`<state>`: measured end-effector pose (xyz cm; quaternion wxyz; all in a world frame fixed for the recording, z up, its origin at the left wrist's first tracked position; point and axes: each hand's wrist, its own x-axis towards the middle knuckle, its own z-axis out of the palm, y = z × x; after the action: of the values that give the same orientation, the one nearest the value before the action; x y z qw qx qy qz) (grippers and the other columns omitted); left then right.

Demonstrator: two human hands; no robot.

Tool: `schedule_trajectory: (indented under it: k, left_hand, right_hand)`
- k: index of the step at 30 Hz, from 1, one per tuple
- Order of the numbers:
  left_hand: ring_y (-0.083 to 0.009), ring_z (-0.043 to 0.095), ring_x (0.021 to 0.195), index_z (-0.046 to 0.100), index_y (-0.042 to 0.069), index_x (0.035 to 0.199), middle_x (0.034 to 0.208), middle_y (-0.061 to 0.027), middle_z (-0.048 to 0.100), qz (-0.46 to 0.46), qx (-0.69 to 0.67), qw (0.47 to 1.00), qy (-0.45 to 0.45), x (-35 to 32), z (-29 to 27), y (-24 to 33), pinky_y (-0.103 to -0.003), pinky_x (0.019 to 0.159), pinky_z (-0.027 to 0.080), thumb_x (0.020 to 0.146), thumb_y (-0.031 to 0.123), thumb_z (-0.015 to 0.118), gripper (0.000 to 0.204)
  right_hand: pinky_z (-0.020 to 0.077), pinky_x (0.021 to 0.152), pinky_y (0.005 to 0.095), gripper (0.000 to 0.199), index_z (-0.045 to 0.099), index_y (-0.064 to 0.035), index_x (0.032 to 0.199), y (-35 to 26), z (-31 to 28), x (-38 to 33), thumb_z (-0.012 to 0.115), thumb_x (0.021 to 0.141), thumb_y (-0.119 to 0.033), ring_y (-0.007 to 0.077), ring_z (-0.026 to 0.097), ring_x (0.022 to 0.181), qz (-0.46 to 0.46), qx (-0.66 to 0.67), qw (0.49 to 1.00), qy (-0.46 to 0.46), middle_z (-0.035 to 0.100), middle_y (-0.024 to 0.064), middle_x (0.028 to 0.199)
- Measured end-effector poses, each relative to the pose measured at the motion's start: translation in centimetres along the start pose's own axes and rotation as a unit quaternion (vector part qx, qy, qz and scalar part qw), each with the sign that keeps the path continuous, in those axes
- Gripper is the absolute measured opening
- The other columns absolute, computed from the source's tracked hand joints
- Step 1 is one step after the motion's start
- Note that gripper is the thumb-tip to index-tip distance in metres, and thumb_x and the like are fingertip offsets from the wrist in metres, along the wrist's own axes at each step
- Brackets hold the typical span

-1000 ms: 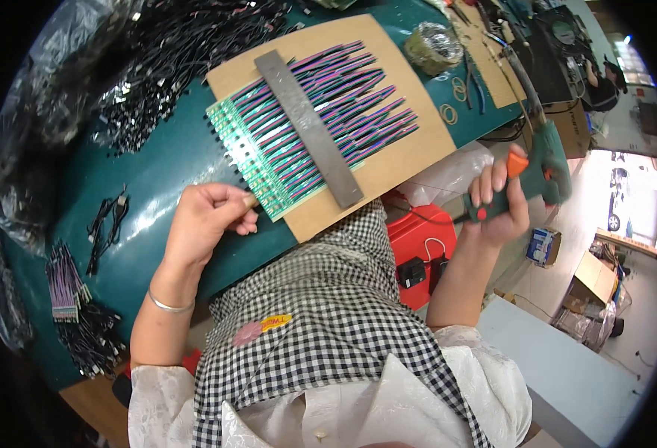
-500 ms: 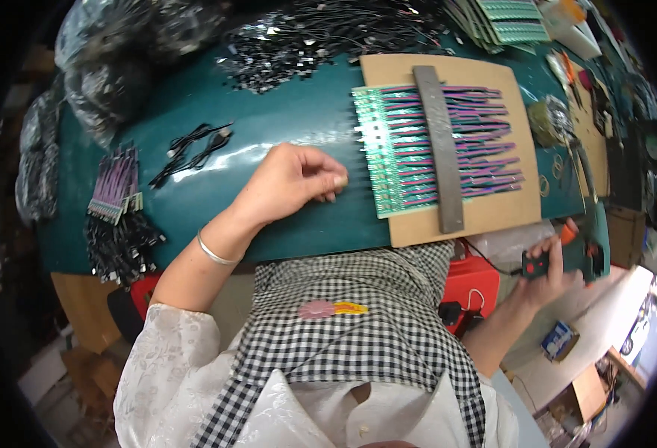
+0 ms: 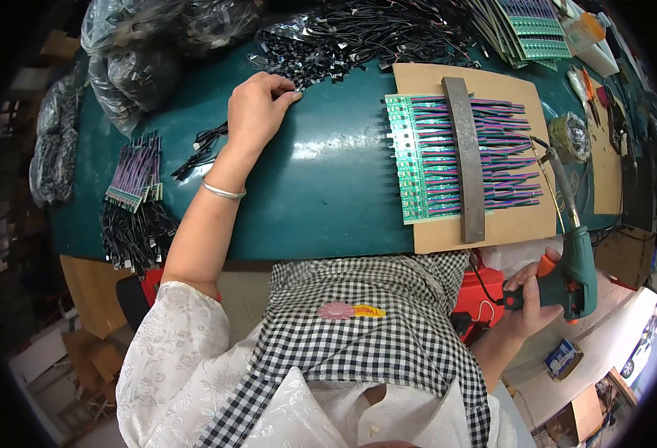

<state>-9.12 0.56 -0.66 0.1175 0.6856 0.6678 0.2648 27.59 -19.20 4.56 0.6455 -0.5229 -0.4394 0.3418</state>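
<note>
My left hand (image 3: 257, 112) reaches to the near edge of a heap of black cables (image 3: 373, 37), with thumb and fingers pinched together. What lies between the fingertips is too small to make out. My right hand (image 3: 526, 302) grips a green soldering gun (image 3: 581, 261) with an orange trigger, beside the table's front edge. Its metal tip points up over the right side of a brown board (image 3: 508, 231). Across that board lies a row of green circuit boards (image 3: 410, 160) with purple and black wires (image 3: 508, 160), pressed down by a grey metal bar (image 3: 468, 172).
Bagged goods in clear plastic (image 3: 138, 75) crowd the back left. A bundle of wired circuit strips (image 3: 134, 175) and a few black cables (image 3: 201, 149) lie at left. Stacked circuit panels (image 3: 534, 30) and a roll of wire (image 3: 570, 137) sit at right.
My left hand has moved away, up and left, to the cable heap. The soldering gun has swung up, its tip now over the board's right side. The whole view has shifted slightly.
</note>
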Motion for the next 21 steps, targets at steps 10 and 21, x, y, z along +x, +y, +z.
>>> schedule_trajectory:
  k: [10, 21]
  left_hand:
    - [-0.0249, 0.058, 0.066, 0.057, 0.003, 0.078, 0.077, -0.0085, 0.06, 0.094, 0.089, 0.992, -0.003, -1.5, 0.4, 2.1, -0.034, 0.061, 0.046, 0.075, 0.012, 0.061, 0.01]
    - [-0.0105, 0.06, 0.057, 0.063, 0.002, 0.072, 0.063, -0.0054, 0.062, 0.052, -0.16, 0.985, -0.025, -5.5, -1.2, 6.3, -0.022, 0.056, 0.047, 0.068, 0.005, 0.067, 0.006]
  right_hand:
    - [0.0433, 0.046, 0.0242, 0.05, 0.04, 0.0109, 0.116, -0.2, 1.5, -0.8, 0.059, 0.072, -0.002, 0.0148, 0.05, 0.051, 0.031, 0.017, 0.999, -0.019, 0.051, 0.0108, 0.07]
    - [0.0429, 0.047, 0.024, 0.054, 0.041, 0.0091, 0.113, -0.4, 3.2, -1.7, 0.066, 0.068, -0.008, 0.015, 0.049, 0.05, 0.1, 0.02, 0.994, -0.034, 0.051, 0.01, 0.064]
